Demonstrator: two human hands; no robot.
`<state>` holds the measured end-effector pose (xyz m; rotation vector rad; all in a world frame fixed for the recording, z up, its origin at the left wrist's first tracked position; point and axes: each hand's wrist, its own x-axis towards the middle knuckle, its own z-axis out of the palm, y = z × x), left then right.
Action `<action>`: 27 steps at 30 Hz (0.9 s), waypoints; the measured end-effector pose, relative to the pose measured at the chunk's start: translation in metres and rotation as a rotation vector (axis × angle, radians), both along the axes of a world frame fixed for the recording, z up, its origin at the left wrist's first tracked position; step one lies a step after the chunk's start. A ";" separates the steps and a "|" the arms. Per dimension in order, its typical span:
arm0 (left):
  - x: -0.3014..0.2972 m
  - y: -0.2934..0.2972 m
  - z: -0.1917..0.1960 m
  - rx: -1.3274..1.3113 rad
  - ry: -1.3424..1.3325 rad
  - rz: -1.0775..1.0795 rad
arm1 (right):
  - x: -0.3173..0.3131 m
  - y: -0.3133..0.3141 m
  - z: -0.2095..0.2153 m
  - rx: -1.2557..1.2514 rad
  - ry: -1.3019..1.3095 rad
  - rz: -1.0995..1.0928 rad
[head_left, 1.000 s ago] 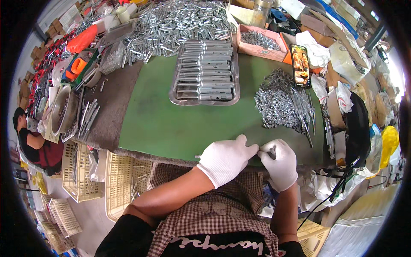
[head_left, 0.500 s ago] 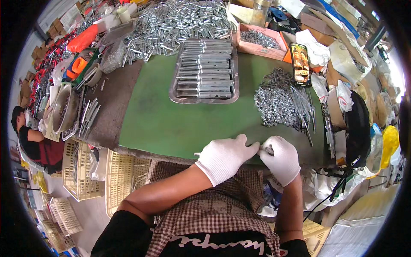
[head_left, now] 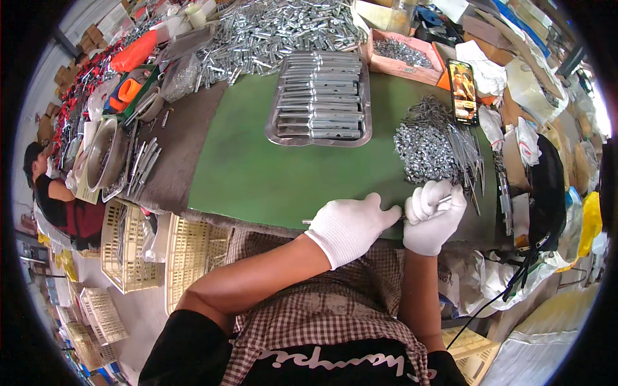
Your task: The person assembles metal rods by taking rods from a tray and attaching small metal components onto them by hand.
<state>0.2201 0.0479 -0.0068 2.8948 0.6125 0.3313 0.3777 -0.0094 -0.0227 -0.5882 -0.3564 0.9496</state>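
Note:
Both my hands wear white knit gloves and meet at the near edge of the green work mat (head_left: 244, 186). My left hand (head_left: 353, 226) is closed around a metal tube (head_left: 306, 222), and only the tube's end shows past the wrist side. Its thumb and fingertips point at my right hand (head_left: 430, 220). That hand is curled, palm partly up, around a thin metal pin (head_left: 444, 201). Beyond it lies a heap of small shiny metal nuts (head_left: 421, 153), with thin metal rods (head_left: 468, 157) beside it. A metal tray (head_left: 273, 134) holds a stack of silvery tubes (head_left: 322, 103).
A large pile of short metal tubes (head_left: 283, 29) covers the far side. A pink box (head_left: 409, 69) of small parts and a lit phone (head_left: 462, 90) stand at far right. Left are a metal bowl (head_left: 106, 154) and loose tubes (head_left: 145, 167). A co-worker (head_left: 58, 193) sits far left.
My right hand has turned its palm upward, rising slightly away from the left, and the pin now shows in its fingers. The left still grips the tube. The whole view has shifted a little.

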 end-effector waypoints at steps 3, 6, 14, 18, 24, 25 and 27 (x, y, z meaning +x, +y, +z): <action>-0.001 0.000 -0.001 -0.004 0.009 0.012 | 0.003 -0.003 -0.006 0.071 0.063 0.036; 0.000 -0.001 0.000 -0.006 0.036 0.014 | 0.000 -0.004 -0.006 0.086 -0.001 0.039; 0.013 -0.005 0.002 0.082 -0.014 0.004 | -0.014 -0.006 -0.006 0.039 -0.632 -0.116; 0.020 0.004 -0.007 0.095 -0.036 -0.016 | 0.005 -0.007 -0.009 0.060 -0.082 -0.011; -0.046 -0.001 0.005 0.127 -0.171 0.119 | 0.012 -0.007 -0.010 0.084 0.000 0.089; -0.080 -0.006 0.006 0.084 -0.172 0.199 | 0.011 -0.009 -0.012 -0.002 -0.063 0.051; -0.154 -0.024 0.003 -0.172 -0.203 0.451 | 0.005 -0.015 -0.009 -0.227 -0.190 -0.022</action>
